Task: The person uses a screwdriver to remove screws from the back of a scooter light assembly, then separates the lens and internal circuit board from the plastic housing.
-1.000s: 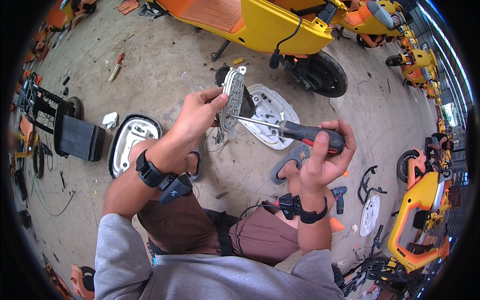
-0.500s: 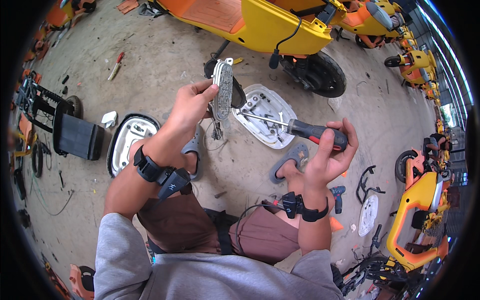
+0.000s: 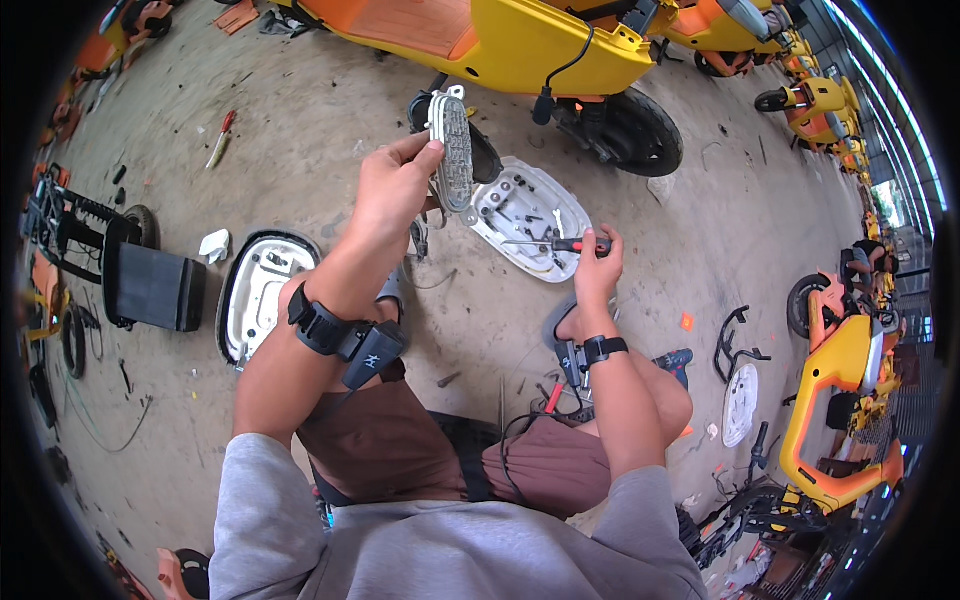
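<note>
Upright between the thumb and fingers of my left hand is an oval lamp unit with a clear, ribbed lens and a pale rim. Wires hang below it, partly hidden. My right hand is closed around the dark grip of a screwdriver, whose thin shaft points left. That shaft passes over a white oval shell on the floor, in which screws and other small parts lie. Whether the tip touches anything there I cannot tell. Behind the lamp, a dark rounded part is partly covered.
A yellow scooter stands ahead, its front wheel close to the shell. By my left leg lies a black-rimmed white shell. Further left is a black box on a frame. A cordless drill sits beside my right knee.
My right hand has moved forward and left, lowering the screwdriver to the white shell. My left hand still holds the lamp unit, little changed.
</note>
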The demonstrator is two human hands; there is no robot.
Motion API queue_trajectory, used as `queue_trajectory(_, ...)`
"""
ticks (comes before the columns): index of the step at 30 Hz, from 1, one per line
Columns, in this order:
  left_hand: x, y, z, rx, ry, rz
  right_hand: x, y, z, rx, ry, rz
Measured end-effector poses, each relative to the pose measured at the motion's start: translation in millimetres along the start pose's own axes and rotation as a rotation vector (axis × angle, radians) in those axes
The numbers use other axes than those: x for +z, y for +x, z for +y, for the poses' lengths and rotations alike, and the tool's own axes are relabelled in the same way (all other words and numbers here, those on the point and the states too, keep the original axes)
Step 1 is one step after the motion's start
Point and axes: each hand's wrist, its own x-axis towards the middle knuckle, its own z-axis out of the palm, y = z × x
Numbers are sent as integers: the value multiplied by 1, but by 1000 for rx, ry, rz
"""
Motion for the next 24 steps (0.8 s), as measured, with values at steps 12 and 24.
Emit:
queue_trajectory(12,5,-1,0,27,-77,-10,36,-79,154,372,56,-1)
queue_trajectory(24,3,-2,1,-11,-12,-26,42,-100,143,360,-93,10)
